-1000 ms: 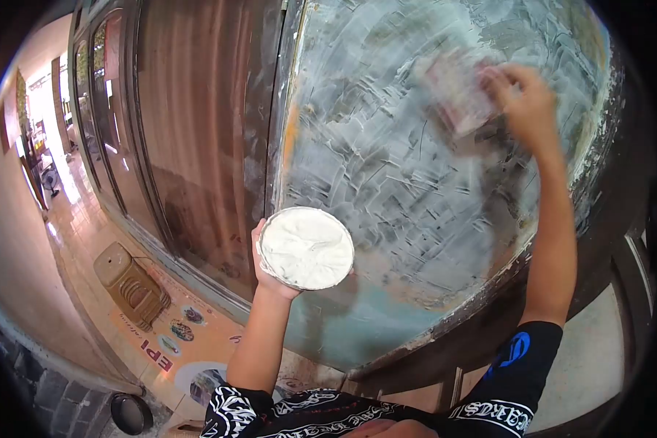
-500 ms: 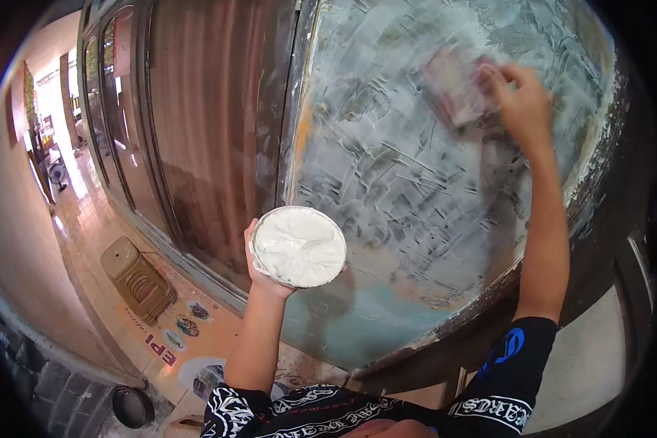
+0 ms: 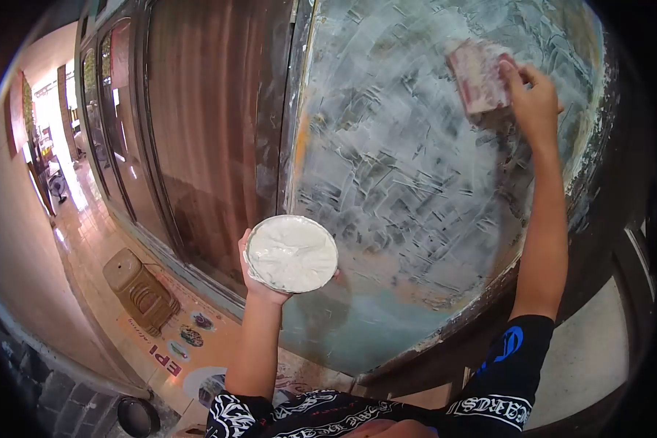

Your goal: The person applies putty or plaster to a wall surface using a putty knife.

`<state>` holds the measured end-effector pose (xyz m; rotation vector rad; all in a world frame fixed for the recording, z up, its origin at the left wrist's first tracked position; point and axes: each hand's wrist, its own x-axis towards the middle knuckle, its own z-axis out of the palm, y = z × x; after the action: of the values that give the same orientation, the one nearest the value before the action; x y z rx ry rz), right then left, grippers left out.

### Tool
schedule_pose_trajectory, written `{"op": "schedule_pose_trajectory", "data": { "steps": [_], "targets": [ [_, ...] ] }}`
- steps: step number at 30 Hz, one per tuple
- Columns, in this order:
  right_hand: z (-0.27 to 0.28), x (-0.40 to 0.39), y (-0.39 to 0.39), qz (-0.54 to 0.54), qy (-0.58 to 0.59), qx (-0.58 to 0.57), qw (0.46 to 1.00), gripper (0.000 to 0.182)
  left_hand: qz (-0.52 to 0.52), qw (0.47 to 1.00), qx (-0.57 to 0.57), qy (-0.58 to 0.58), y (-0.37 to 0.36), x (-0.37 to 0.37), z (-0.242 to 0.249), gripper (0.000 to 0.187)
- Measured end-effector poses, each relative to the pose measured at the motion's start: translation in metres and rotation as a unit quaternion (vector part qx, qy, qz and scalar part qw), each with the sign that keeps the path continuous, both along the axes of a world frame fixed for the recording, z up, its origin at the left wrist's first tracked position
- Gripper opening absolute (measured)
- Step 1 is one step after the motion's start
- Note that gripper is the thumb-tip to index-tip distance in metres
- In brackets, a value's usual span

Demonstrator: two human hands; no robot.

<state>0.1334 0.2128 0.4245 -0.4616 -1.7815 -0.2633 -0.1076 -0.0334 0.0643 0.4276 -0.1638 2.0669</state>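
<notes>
My left hand point(image 3: 254, 283) holds a round tub point(image 3: 292, 254) from below and the side, filled near its rim with smooth white paste. Up at the right, my right hand point(image 3: 534, 98) grips a reddish flat spreader point(image 3: 480, 77) smeared with whitish paste. The spreader is at the surface of a blue-grey wall point(image 3: 401, 168), which carries streaky patches of pale coating. Lower down, the wall shows plain teal paint. Whether the spreader's whole edge touches the wall cannot be told.
A dark-framed glass door with a brown curtain point(image 3: 204, 124) is left of the wall. A tan plastic stool point(image 3: 140, 292) lies on a printed banner point(image 3: 197, 358). A dark round bowl point(image 3: 137, 416) rests at bottom left. A fan point(image 3: 57, 186) stands farther off.
My right hand and the spreader have moved slightly right, and the spreader now looks sharper. The tub in my left hand appears slightly lower and farther left.
</notes>
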Motion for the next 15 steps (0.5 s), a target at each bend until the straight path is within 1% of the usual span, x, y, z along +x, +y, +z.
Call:
{"op": "schedule_pose_trajectory", "data": {
  "steps": [1,2,3,5,6,8,9,11,13,14,15],
  "targets": [
    [-0.024,-0.013,-0.01,0.04,-0.029,0.055,0.997,0.03,0.001,1.0,0.0,-0.001,-0.001,0.0,0.0,0.073],
    [-0.047,-0.028,-0.01,0.063,-0.085,0.079,0.991,0.03,0.004,1.0,-0.002,0.017,-0.001,0.0,0.001,0.073],
    [-0.071,-0.041,-0.013,-0.017,-0.143,0.072,0.987,0.023,0.006,0.999,-0.003,0.037,0.001,0.001,0.003,0.074],
    [-0.108,-0.073,-0.016,-0.029,-0.237,0.117,0.964,0.023,0.005,0.998,-0.001,0.058,0.004,0.005,0.007,0.074],
    [-0.105,-0.077,-0.019,-0.031,-0.236,0.117,0.964,0.023,-0.001,0.998,0.004,0.061,0.006,0.008,0.009,0.074],
    [-0.087,-0.088,-0.018,-0.098,-0.217,0.132,0.962,0.02,-0.005,0.998,0.009,0.068,0.007,0.007,0.011,0.074],
    [-0.067,-0.082,-0.009,-0.086,-0.148,0.15,0.974,0.023,-0.006,0.998,0.008,0.064,0.008,0.006,0.007,0.075],
    [-0.012,-0.056,0.008,-0.117,-0.056,0.091,0.987,0.031,-0.011,0.998,0.015,0.054,0.006,0.005,0.007,0.075],
    [0.036,-0.011,0.052,-0.007,0.036,0.016,0.999,0.039,0.001,0.998,0.012,0.067,0.003,0.004,0.009,0.075],
    [0.045,0.009,0.053,-0.001,0.064,-0.006,0.998,0.041,0.013,0.997,0.008,0.08,0.002,0.002,0.009,0.075],
    [0.046,0.022,0.049,0.005,0.091,-0.027,0.995,0.043,0.028,0.998,-0.021,0.052,0.002,-0.003,0.003,0.075]
  ]
}}
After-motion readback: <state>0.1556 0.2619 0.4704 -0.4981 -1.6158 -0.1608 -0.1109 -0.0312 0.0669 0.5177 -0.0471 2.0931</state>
